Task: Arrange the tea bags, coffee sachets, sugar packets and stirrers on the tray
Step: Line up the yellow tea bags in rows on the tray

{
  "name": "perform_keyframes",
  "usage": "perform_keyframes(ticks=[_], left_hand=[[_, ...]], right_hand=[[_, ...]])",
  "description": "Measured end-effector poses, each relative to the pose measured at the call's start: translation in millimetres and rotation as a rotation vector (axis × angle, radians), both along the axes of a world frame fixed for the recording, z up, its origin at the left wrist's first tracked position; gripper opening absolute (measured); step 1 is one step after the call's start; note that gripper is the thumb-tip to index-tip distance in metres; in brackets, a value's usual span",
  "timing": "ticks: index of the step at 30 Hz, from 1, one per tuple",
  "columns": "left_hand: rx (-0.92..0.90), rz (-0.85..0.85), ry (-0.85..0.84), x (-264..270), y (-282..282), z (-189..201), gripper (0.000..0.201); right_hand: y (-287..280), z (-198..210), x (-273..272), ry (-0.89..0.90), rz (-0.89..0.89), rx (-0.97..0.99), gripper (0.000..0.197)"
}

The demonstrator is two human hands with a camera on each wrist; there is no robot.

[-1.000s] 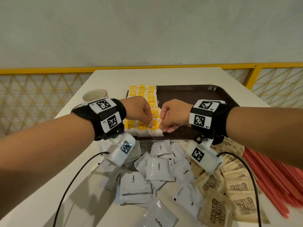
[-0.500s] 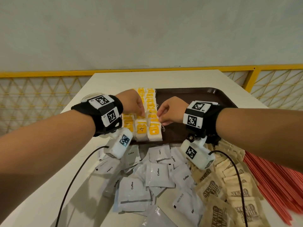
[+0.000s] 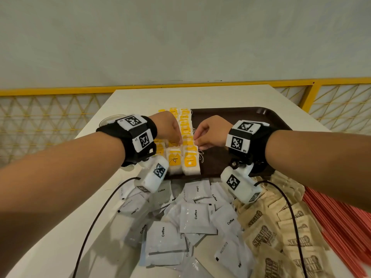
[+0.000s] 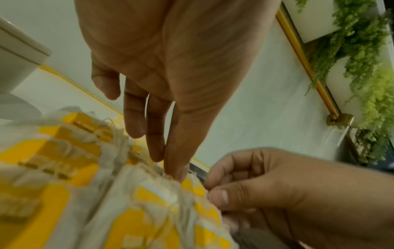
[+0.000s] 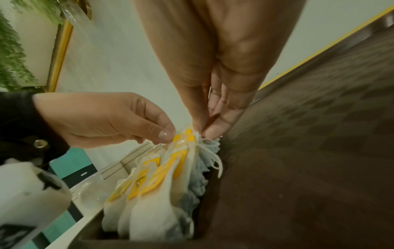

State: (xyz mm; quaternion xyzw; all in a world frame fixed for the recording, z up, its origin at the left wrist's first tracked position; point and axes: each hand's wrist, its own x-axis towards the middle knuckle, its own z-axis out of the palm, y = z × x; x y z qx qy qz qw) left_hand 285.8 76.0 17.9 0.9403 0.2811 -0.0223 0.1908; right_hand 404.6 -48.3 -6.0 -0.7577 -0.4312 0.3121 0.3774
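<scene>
Left hand [image 3: 167,127]: fingers curled down, thumb and forefinger pinching the top edge of a tea bag in the rows; fingertips [image 4: 177,171] pressed among paper and strings in the left wrist view.
Right hand [image 3: 210,132]: fingers curled, thumb and forefinger pinching the top of the same cluster from the other side; fingertips [image 5: 213,131] closed on a bag's gathered top and white string in the right wrist view.
Gap between hands: narrow, fingertips nearly meeting over the right-hand row.
Tea bags [image 3: 185,149]: white with yellow tags, standing overlapped in rows along the left end of the tray, running from near edge to far edge; loose strings trailing off the right side.
Tray [image 3: 241,117]: dark brown, textured floor, on the white table [image 3: 140,97]; right portion bare.
Coffee sachets [image 3: 195,217]: white, marked "Coffee", in a loose heap on the table just in front of the tray, off it.
Sugar packets [image 3: 269,233]: brown, overlapping, to the right of the coffee heap, on the table.
Stirrers [image 3: 341,223]: red, bundled at the far right on the table.
Cup [image 3: 109,121]: pale, partly hidden behind the left wrist, left of the tray.
Wrist bands: black, with printed square markers, on both wrists.
</scene>
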Motion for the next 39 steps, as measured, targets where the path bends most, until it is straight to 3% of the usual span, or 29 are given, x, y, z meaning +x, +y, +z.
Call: perform_keyframes(ticks=[2, 8, 12, 17, 21, 29, 36, 39], left_hand=[[0.031, -0.027, 0.031, 0.6, 0.2, 0.3, 0.007], [0.042, -0.064, 0.228, -18.5, 7.5, 18.4, 0.030], [0.044, -0.121, 0.274, -23.5, 3.9, 10.9, 0.016], [0.078, -0.083, 0.236, -17.9, 4.7, 5.7, 0.013], [0.124, -0.056, 0.231, -13.8, 3.9, 0.9, 0.014], [0.253, 0.001, 0.222, -12.2, -2.6, -3.2, 0.010], [0.126, 0.022, 0.123, -15.2, 5.8, 1.9, 0.025], [0.145, 0.021, 0.188, -14.7, 6.0, 1.7, 0.024]], right_hand=[[2.1, -1.0, -2.9, -0.004, 0.003, 0.003, 0.012], [-5.8, 6.8, -3.8, -0.054, -0.007, 0.019, 0.008], [-14.2, 8.3, -13.1, -0.102, 0.138, 0.019, 0.006], [-12.9, 8.3, -30.9, -0.418, 0.422, 0.000, 0.013], [-8.7, 3.0, -36.3, -0.533, 0.518, -0.110, 0.019], [-9.8, 0.7, -35.6, -0.536, 0.539, -0.127, 0.021], [-14.3, 17.3, -13.3, -0.464, 0.353, -0.012, 0.014], [-18.4, 17.5, -17.7, -0.447, 0.434, -0.050, 0.016]])
